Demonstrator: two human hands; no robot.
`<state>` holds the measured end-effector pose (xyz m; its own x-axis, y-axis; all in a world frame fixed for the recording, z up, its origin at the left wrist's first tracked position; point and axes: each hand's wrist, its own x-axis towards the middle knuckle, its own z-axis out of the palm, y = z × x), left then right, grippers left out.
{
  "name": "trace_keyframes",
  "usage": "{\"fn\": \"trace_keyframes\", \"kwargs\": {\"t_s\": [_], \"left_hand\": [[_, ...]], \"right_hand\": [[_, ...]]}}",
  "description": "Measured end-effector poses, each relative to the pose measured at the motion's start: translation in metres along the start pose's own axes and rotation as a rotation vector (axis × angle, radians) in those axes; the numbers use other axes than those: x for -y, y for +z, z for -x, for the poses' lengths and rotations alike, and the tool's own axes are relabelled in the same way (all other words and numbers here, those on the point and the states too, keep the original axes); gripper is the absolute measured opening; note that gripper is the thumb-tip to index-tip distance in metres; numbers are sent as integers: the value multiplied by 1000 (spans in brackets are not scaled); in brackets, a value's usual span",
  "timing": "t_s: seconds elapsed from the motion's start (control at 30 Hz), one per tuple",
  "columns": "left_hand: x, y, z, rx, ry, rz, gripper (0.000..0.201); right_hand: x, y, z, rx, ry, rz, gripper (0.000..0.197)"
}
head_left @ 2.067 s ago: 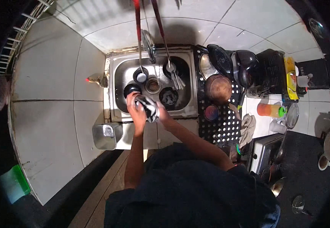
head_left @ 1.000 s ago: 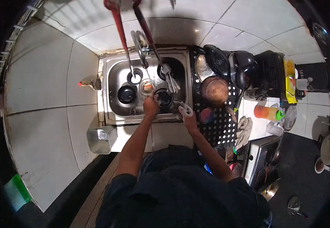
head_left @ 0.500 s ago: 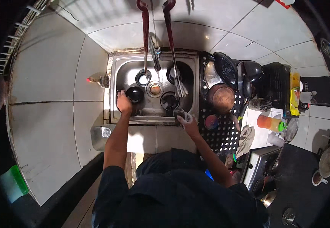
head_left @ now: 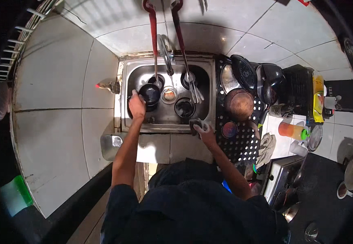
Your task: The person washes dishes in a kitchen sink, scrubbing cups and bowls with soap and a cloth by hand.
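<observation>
My left hand grips the rim of a dark round bowl at the left side of the steel sink. Beneath that bowl a dark shape shows, too shaded to name. My right hand, flecked with white suds, is closed around a dark scrubbing sponge over the sink's front right corner. A dark pot-like vessel sits in the basin close to that hand. Toward the back lie another dark round vessel, partly covered by the held bowl, and several pieces of cutlery.
A faucet and two long red handles rise over the sink's back. On the right, a perforated black mat bears a brown-bottomed pan and dark cookware. Farther right are an orange bottle and a stove.
My left hand has raised the dark bowl and shifted it slightly away from me; it now partly covers the vessel behind. My right hand keeps its hold on the sponge, nearly still.
</observation>
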<state>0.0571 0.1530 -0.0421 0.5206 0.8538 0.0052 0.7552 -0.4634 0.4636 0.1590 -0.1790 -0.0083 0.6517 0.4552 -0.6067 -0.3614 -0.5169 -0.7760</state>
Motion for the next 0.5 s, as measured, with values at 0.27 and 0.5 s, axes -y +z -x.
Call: {"fn": "trace_keyframes", "kwargs": {"t_s": [0.27,0.5], "left_hand": [[-15,113,7,109,-208,393,25],[-19,154,11,485,-856,1386,13]], "right_hand": [[1,6,5,107,-187,111,42],[35,0,26,195,-25,26,41]]}}
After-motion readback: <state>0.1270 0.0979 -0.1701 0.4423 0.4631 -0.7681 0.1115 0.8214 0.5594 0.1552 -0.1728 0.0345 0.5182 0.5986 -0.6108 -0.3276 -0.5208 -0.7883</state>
